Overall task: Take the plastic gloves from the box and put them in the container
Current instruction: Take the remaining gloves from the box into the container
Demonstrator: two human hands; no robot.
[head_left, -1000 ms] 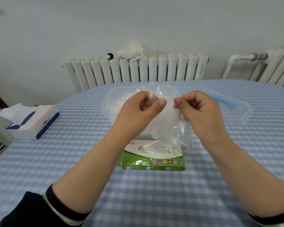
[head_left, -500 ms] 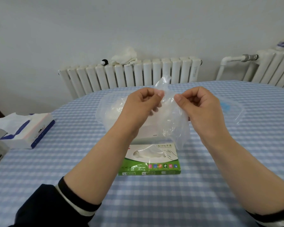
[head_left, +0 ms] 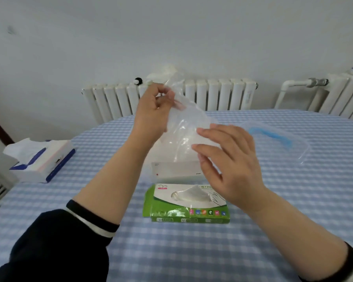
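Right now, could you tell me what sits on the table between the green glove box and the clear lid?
In the head view, the clear container sits behind the green glove box, left of the clear lid; the right hand hovers over that stretch.

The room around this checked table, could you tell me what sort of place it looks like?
Probably a room in a home: a table under a blue checked cloth, white radiators along the plain wall, and a tissue box lying on the table.

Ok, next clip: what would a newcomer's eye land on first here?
Centre frame, a clear plastic glove hangs in the air, pinched at its top by the left hand, with the right hand open beside its lower part. Below, on the blue checked tablecloth, lies the green glove box, another glove poking from its opening. The white container stands just behind it.
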